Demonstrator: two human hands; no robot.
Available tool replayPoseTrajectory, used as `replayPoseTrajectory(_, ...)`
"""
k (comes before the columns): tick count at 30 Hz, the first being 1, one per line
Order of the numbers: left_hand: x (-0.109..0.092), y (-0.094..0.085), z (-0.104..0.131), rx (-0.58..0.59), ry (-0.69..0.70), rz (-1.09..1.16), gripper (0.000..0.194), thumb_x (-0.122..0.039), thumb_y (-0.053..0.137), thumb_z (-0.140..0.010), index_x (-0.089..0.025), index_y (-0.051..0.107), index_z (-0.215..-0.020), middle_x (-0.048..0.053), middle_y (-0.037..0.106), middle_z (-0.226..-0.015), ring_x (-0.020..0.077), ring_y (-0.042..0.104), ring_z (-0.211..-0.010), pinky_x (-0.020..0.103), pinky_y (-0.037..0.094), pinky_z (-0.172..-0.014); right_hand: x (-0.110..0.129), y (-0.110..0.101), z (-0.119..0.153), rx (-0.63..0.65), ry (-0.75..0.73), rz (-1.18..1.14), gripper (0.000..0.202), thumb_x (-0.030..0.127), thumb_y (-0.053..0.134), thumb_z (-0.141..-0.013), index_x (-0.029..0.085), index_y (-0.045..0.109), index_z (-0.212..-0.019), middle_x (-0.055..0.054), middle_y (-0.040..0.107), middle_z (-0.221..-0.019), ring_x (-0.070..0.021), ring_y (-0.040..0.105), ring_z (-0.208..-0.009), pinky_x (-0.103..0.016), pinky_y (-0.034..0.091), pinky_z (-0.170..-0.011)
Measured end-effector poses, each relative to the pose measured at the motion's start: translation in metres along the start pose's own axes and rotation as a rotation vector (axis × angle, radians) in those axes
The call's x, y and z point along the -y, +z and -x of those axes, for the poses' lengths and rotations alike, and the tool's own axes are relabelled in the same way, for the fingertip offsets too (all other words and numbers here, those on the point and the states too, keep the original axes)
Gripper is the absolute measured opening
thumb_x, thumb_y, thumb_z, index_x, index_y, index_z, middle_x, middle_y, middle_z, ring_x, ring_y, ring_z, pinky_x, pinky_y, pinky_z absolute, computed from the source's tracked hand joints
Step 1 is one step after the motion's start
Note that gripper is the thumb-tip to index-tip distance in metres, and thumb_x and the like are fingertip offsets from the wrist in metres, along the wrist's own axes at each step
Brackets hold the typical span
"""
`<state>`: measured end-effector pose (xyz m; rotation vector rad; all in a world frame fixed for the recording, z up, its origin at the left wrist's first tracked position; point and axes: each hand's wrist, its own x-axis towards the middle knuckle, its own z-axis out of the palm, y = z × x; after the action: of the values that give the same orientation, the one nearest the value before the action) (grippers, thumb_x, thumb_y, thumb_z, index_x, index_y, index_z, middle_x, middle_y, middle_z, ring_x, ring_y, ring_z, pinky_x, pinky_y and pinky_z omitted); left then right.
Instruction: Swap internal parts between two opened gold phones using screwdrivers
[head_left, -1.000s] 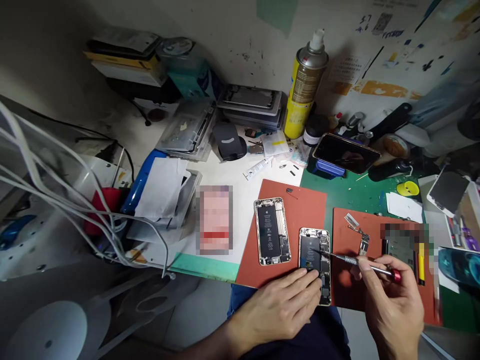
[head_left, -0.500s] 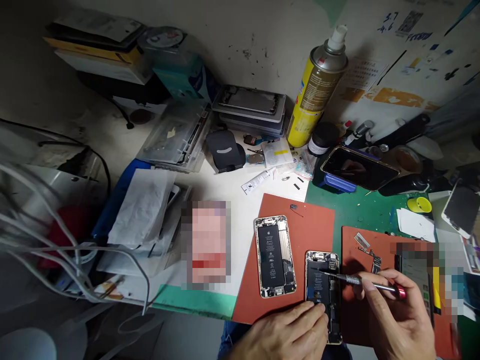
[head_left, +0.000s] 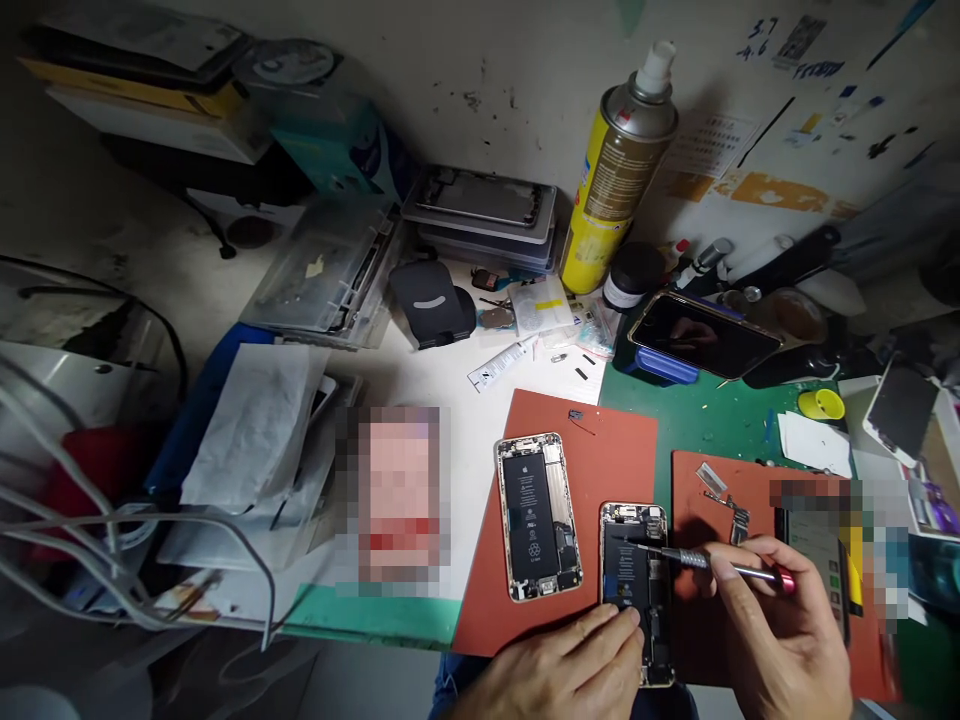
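1. Red-and-silver screwdriver: the right hand has its grip closed around the handle, the shaft pointing left.
2. Its tip is over the dark battery of an opened phone; whether it touches, I cannot tell.
3. The left hand lies unclenched, fingers extended together over that phone's lower left; its thumb is hidden.
4. That phone is at the right edge of a red-brown mat; a second opened phone lies on the mat, to its left.
5. Small metal parts lie on another mat, beyond the right hand.
6. Farther back on the tabletop, a yellow spray can stands upright near the wall.
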<state>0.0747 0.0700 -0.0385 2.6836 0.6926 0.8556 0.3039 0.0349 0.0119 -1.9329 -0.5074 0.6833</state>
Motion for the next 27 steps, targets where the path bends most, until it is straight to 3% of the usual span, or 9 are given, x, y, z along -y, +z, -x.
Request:
replayPoseTrajectory(6, 0.000, -0.001, -0.001, 0.063, 0.116, -0.009, 0.027, -0.026, 0.071, -0.104, -0.017, 0.079, -0.128, 0.004, 0.077, -0.142, 0.0164, 0.073, -0.133, 0.026, 0.056, -0.121, -0.007, -0.009, 0.004, -0.014, -0.002, -0.044, 0.054, 0.050, 0.100, -0.076, 0.021, 0.072, -0.113, -0.009, 0.085, -0.097, -0.0231, 0.080, -0.078, -0.030, 0.065, -0.070)
replayPoseTrajectory(15, 0.004, -0.006, -0.002, 0.075, 0.206, 0.006, 0.027, -0.019, 0.069, -0.103, -0.012, 0.078, -0.128, 0.010, 0.073, -0.148, 0.0230, 0.065, -0.144, 0.037, 0.051, -0.129, -0.005, -0.015, 0.013, -0.032, -0.023, -0.098, 0.051, 0.046, 0.098, -0.080, 0.022, 0.070, -0.116, -0.007, 0.085, -0.096, -0.0202, 0.080, -0.077, -0.027, 0.065, -0.070)
replayPoseTrajectory(19, 0.008, 0.000, 0.004, 0.055, 0.285, 0.032, 0.029, -0.017, 0.066, -0.101, -0.008, 0.078, -0.126, 0.013, 0.073, -0.147, 0.0291, 0.064, -0.146, 0.043, 0.048, -0.132, 0.001, -0.009, 0.016, -0.054, -0.117, -0.097, 0.043, 0.043, 0.094, -0.085, 0.023, 0.068, -0.114, -0.006, 0.084, -0.094, -0.0198, 0.082, -0.079, -0.027, 0.067, -0.074)
replayPoseTrajectory(27, 0.010, 0.000, 0.002, 0.002, 0.290, 0.057, 0.035, -0.011, 0.059, -0.101, -0.003, 0.074, -0.131, 0.017, 0.075, -0.142, 0.0334, 0.064, -0.146, 0.047, 0.051, -0.130, -0.007, -0.008, 0.019, -0.026, -0.370, 0.049, 0.028, 0.033, 0.081, -0.099, 0.023, 0.064, -0.118, -0.007, 0.083, -0.102, -0.0214, 0.083, -0.089, -0.034, 0.070, -0.082)
